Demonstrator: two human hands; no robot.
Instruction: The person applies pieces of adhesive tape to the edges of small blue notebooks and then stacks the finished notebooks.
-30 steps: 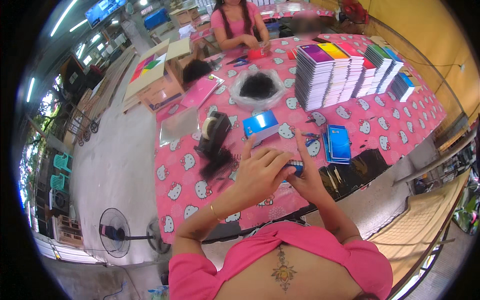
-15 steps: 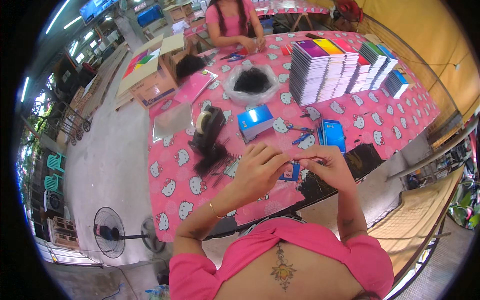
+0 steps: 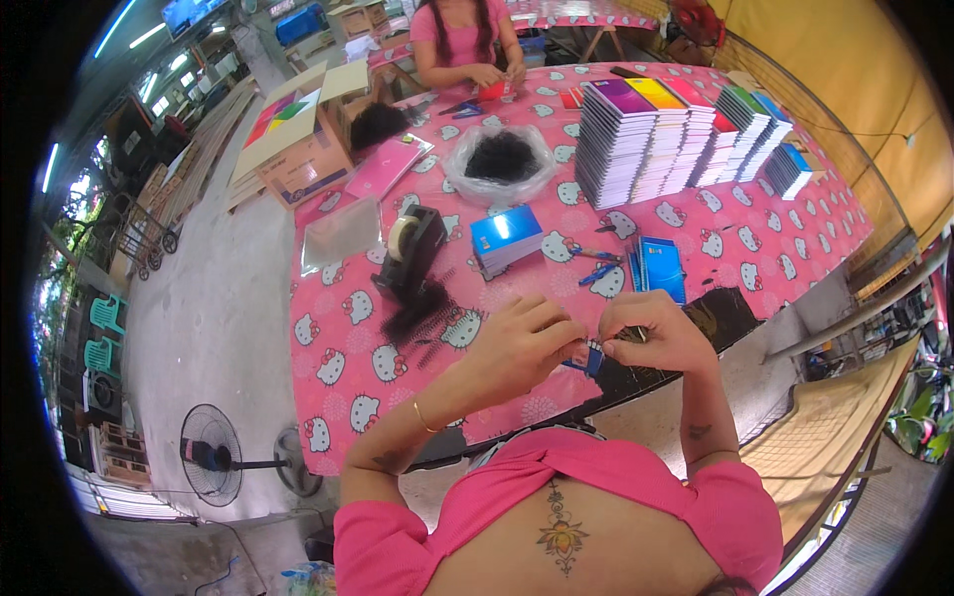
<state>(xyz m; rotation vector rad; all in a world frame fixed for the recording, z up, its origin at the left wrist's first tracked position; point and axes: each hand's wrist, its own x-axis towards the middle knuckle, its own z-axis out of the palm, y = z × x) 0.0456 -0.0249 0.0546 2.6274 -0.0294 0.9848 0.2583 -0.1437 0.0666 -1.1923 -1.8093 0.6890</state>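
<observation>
A small blue notebook [image 3: 586, 362] is tilted at the table's near edge, mostly covered by my fingers. My left hand [image 3: 527, 346] grips it from the left with bent fingers. On its right side my right hand [image 3: 651, 333] is closed in a pinch at the notebook's edge; whatever thin thing lies between thumb and finger is too small to name. Left of my hands, black spiral coils [image 3: 422, 310] lie in a loose bunch by a black tape dispenser [image 3: 411, 253]. A stack of blue notebooks [image 3: 507, 240] stands beyond my left hand. More blue spiral notebooks [image 3: 660, 268] lie beyond my right hand.
Pens and scissors [image 3: 599, 266] lie between the blue piles. Tall stacks of colored notebooks [image 3: 646, 144] stand at the far right. A plastic bag of black coils [image 3: 500, 164] sits mid-table, a cardboard box [image 3: 308, 159] at left. Across the table, a person [image 3: 467, 50] handles something red.
My right hand has drawn slightly right, away from my left. The notebook has shifted a little right and toward me. The person opposite now holds up a red item.
</observation>
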